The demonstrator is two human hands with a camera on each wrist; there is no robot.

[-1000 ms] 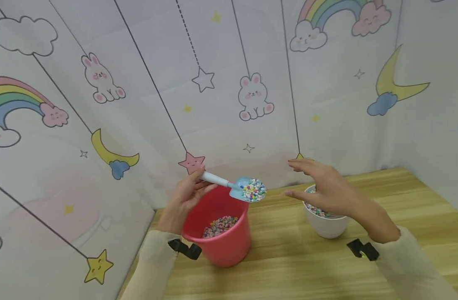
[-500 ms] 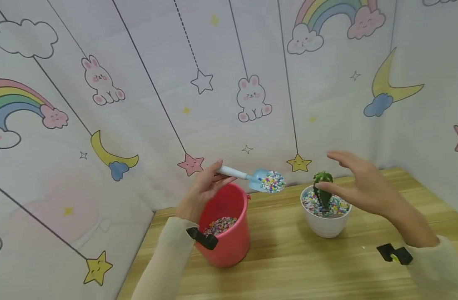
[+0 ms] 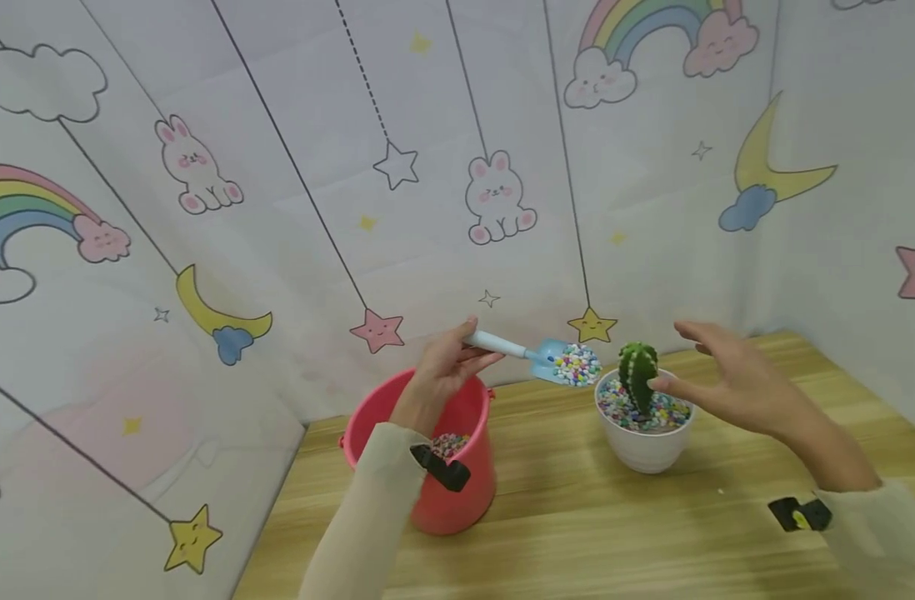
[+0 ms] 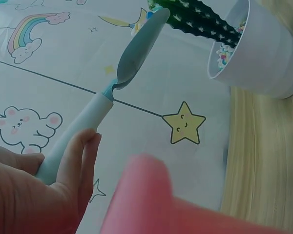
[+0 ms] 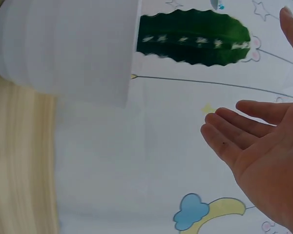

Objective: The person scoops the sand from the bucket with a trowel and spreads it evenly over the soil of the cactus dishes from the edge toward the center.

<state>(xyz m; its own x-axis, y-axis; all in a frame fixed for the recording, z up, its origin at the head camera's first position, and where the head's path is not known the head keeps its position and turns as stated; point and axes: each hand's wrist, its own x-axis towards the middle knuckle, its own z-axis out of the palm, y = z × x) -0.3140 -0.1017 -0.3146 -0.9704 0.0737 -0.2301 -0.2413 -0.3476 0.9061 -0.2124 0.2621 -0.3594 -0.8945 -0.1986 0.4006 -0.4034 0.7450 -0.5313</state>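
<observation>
My left hand (image 3: 444, 371) grips the white handle of a small light-blue shovel (image 3: 545, 357), whose scoop carries a heap of coloured pebbles (image 3: 577, 365). The scoop hangs in the air just left of a white pot (image 3: 645, 450). In that pot a green cactus (image 3: 638, 375) stands upright among coloured pebbles (image 3: 671, 411). My right hand (image 3: 750, 387) hovers to the right of the cactus, fingers and thumb spread apart. In the right wrist view the hand (image 5: 263, 141) is apart from the cactus (image 5: 195, 39) and holds nothing.
A red bucket (image 3: 465, 496) with more small pebbles (image 3: 450, 446) inside stands on the wooden table (image 3: 577, 533) beneath my left forearm. One tiny pale speck lies on the table near the pot. A printed cloth (image 3: 300, 250) hangs behind the table.
My left hand has carried the loaded shovel rightward from above the bucket to beside the cactus. My right hand has shifted right, away from the front of the pot, uncovering the cactus.
</observation>
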